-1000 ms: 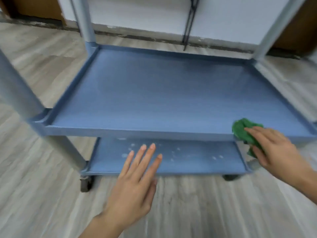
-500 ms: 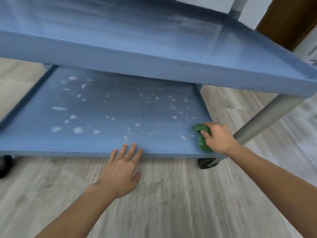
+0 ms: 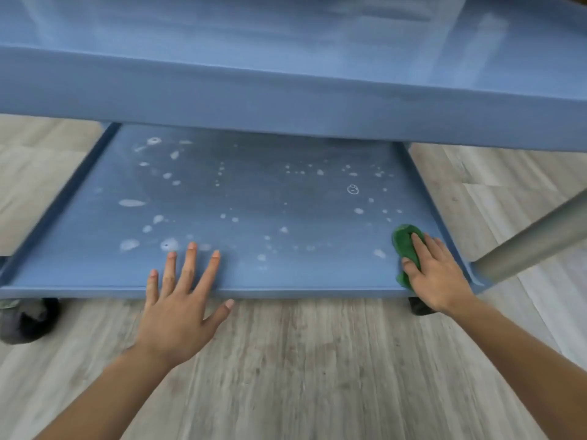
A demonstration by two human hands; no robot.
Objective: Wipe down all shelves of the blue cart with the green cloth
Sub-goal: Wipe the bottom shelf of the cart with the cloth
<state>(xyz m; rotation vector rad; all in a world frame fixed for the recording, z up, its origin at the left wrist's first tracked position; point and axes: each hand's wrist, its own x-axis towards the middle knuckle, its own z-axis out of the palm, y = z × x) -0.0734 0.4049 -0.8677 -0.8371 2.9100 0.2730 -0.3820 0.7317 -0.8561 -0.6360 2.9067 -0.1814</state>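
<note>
Where the person's two bare forearms reach forward over the pale wood-grain floor (image 3: 301,369), both hands arrive at the front edge of the blue cart's bottom shelf (image 3: 254,201). The left hand (image 3: 178,312) is spread wide with straight fingers and holds nothing; its fingertips lie over the shelf's front strip, though I cannot tell whether they touch it. The right hand (image 3: 438,277) lies flat, palm down, on the green cloth (image 3: 405,242), pressing the bunched cloth onto the shelf at its front right corner, just inside the raised side rim. Under the front lip, a dark caster wheel (image 3: 28,319) shows at the left corner and another (image 3: 419,306) just behind the right wrist. A grey metal post (image 3: 533,239) rises slanting from the right corner. Farther in, the shelf surface is scattered with whitish spots and smears (image 3: 130,203), thickest on the left side and along the back right. Above and beyond it, the cart's next shelf up (image 3: 286,100) fills the top of the view, its blue front wall overhanging the back of the bottom shelf.
</note>
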